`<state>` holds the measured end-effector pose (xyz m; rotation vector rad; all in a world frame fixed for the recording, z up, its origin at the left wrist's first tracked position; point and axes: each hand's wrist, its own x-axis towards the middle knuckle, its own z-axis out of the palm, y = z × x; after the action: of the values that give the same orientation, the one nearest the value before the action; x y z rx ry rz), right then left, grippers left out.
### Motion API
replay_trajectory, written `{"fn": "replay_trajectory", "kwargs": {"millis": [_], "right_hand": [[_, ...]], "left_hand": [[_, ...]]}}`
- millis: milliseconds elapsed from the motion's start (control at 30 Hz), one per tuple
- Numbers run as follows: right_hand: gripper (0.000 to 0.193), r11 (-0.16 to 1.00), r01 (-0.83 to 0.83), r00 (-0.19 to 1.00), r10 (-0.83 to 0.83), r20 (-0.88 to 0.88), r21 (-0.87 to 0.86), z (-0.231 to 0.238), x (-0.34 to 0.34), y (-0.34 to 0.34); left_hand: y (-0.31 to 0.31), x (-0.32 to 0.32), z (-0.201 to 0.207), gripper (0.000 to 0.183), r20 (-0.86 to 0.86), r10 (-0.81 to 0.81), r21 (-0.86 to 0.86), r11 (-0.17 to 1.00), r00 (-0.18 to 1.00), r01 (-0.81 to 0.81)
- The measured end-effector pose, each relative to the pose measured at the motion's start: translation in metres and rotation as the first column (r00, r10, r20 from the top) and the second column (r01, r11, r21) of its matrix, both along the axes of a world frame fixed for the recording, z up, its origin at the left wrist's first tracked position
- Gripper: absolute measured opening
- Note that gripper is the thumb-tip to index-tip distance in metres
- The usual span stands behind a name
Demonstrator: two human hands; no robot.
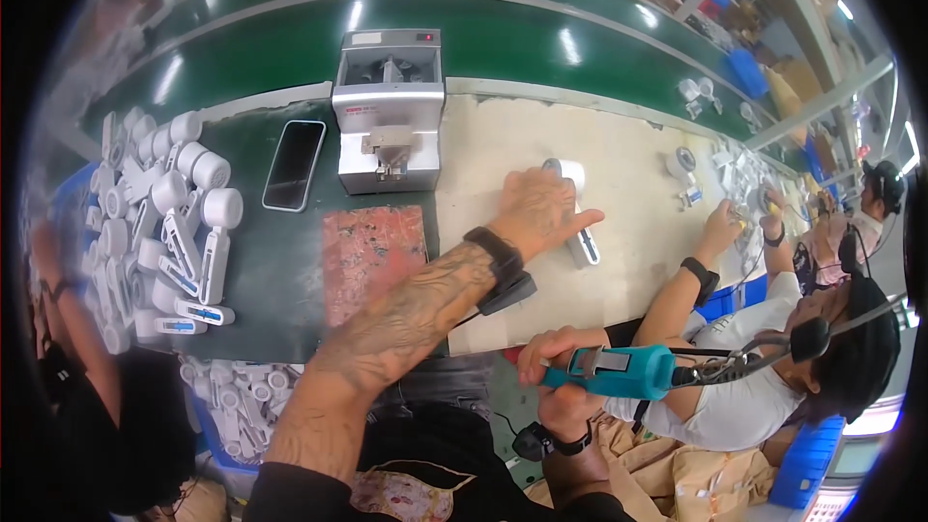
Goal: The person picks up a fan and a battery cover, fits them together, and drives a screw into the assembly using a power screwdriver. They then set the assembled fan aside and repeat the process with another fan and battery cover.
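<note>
My left hand (537, 205) lies over a white plastic device (586, 249) on the beige part of the bench. Its fingers are bent and partly hidden, and its thumb points right. The device's round head shows past the knuckles, and its flat handle, with a blue strip, comes out below. Lower down, my right hand (565, 408) is wrapped around a teal electric screwdriver (623, 371) with a silver lever. The screwdriver lies nearly level, its cord end to the right; its bit does not show.
A silver screw feeder (391, 116) stands at the back beside a phone (294, 165). A worn red mat (373, 261) lies before it. White round-headed devices (169, 203) are heaped left, with more in a bin (242, 401) below. A co-worker (764, 367) handles small parts at right.
</note>
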<state>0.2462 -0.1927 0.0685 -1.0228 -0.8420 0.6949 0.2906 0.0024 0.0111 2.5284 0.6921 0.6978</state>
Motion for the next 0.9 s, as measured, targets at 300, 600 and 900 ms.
{"fn": "replay_trajectory", "kwargs": {"millis": [300, 600, 900], "right_hand": [[0.071, 0.993, 0.115, 0.991, -0.116, 0.064, 0.028, -0.007, 0.016, -0.002], [0.073, 0.996, 0.082, 0.984, -0.074, 0.163, -0.044, -0.016, 0.018, 0.050], [0.066, 0.998, -0.011, 0.999, 0.013, 0.035, -0.058, 0.017, -0.009, 0.094]], "left_hand": [[-0.010, 0.003, -0.005, 0.029, 0.187, 0.121, -0.313, 0.948, 0.975, -0.058], [0.005, -0.184, 0.042, 0.025, 0.189, -0.001, -0.099, 0.995, 0.982, 0.021], [0.012, -0.227, 0.012, 0.038, 0.173, -0.007, -0.074, 0.997, 0.985, 0.021]]}}
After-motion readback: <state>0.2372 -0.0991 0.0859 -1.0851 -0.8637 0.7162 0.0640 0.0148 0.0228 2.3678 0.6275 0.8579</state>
